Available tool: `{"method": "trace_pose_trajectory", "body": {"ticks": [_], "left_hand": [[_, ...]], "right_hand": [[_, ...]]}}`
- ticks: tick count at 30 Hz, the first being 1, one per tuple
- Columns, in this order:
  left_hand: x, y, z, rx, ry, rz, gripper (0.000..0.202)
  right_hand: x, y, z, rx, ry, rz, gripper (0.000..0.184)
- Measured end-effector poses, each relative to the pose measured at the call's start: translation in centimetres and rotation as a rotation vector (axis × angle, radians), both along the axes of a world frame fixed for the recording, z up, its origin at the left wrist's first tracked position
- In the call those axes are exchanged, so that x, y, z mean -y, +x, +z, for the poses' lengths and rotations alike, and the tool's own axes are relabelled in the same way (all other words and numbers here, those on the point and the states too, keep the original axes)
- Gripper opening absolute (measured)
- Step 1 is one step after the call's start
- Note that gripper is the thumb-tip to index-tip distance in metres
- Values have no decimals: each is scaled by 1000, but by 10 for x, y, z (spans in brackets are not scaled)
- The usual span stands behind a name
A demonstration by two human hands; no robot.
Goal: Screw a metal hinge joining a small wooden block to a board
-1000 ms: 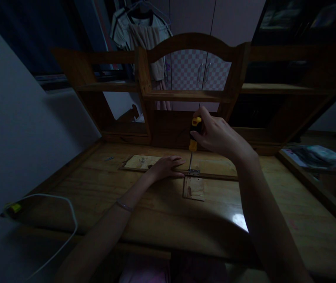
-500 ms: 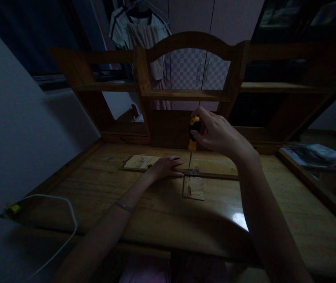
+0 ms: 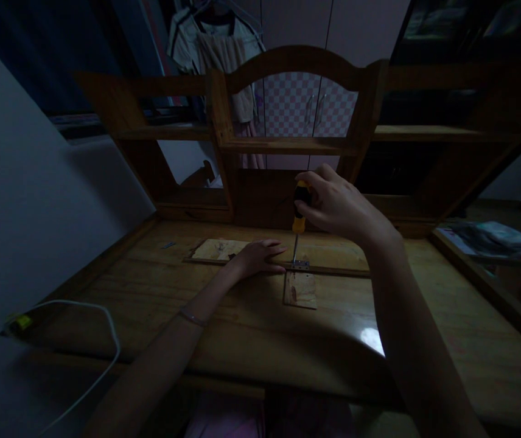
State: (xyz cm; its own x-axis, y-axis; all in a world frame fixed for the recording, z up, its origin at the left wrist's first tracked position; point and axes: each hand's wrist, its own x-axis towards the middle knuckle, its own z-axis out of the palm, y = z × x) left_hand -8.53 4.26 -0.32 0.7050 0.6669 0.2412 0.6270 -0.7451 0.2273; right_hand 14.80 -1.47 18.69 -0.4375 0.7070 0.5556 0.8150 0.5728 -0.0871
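Note:
My right hand [image 3: 333, 201] is closed round the yellow and black handle of a screwdriver [image 3: 299, 226], held nearly upright. Its tip meets a small metal hinge [image 3: 300, 265] at the edge of a long wooden board [image 3: 338, 258]. Against the near side of the hinge lies a small square piece of wood [image 3: 300, 291]. My left hand [image 3: 258, 258] rests on the long board just left of the hinge, fingers stretched out and apart, holding nothing. A screw under the tip is too small to make out.
The boards lie on a wooden desk [image 3: 224, 328] with a shelf unit [image 3: 288, 146] along its back. A small metal piece [image 3: 168, 245] lies at the left. A white cable [image 3: 113, 331] hangs over the left front edge. Papers and bags [image 3: 484, 240] sit at the right.
My right-hand fingers have shifted slightly round the screwdriver handle, and the handle shows a little turned. The tip stays at the hinge. My left hand and the boards have not visibly moved.

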Motion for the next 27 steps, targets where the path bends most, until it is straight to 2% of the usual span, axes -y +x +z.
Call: {"method": "trace_pose_trajectory", "body": {"ticks": [4,13,27], "left_hand": [[1,0,2,-1,-3,8,70],[-1,-1,0,15,-15,-7,70],[-2,-2,-2,9,-21,-5,71]], "right_hand": [[2,0,2,-21,-42,55,47],[-1,-1,0,-13,-10,-24,35],[0,-4,-2,-2,17,-52,36]]}}
